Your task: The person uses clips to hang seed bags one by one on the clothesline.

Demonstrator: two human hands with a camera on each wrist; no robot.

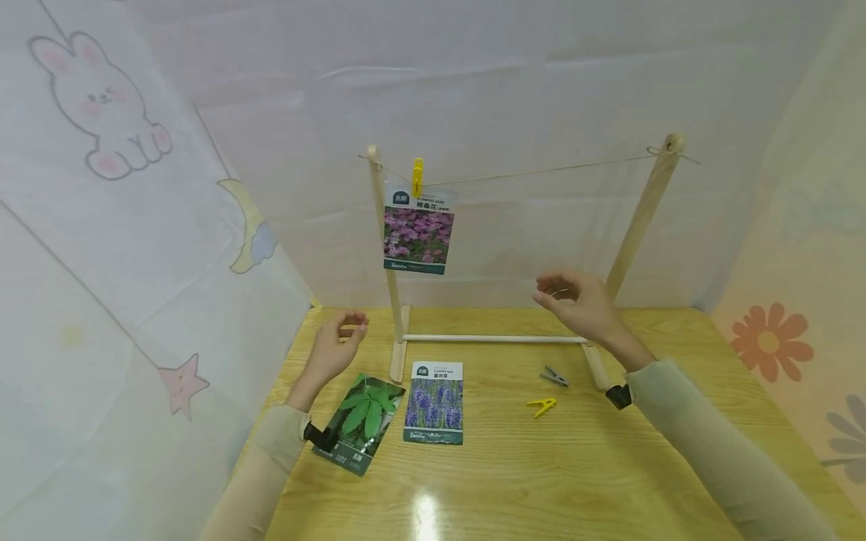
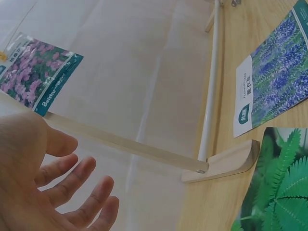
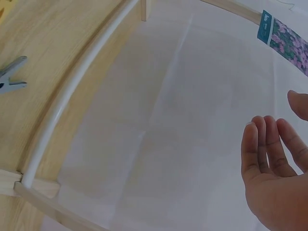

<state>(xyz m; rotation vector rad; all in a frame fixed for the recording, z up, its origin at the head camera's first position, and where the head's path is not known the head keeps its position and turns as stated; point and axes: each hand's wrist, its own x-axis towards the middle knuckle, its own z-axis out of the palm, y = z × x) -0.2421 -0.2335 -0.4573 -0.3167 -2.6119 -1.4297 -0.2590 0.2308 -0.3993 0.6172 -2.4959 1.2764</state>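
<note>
A seed packet with pink flowers (image 1: 418, 234) hangs from the string (image 1: 534, 173) near its left end, held by a yellow clothespin (image 1: 417, 177). My left hand (image 1: 336, 347) hovers beside the left post, fingers loosely bent and nothing in them. In the left wrist view that hand (image 2: 62, 183) shows an empty palm. To the right, my right hand (image 1: 575, 304) is raised below the string, also holding nothing, its fingers relaxed. On the table lie a lavender seed packet (image 1: 434, 403) and a green-leaf packet (image 1: 361, 422), the latter partly covered by the left wrist's camera.
The wooden frame has a left post (image 1: 387, 248), a right post (image 1: 643, 214) and a white bottom rod (image 1: 494, 339). A grey clothespin (image 1: 555, 376) and another yellow clothespin (image 1: 542, 406) lie on the wooden table (image 1: 514, 481). Printed cloth (image 1: 223, 98) surrounds it.
</note>
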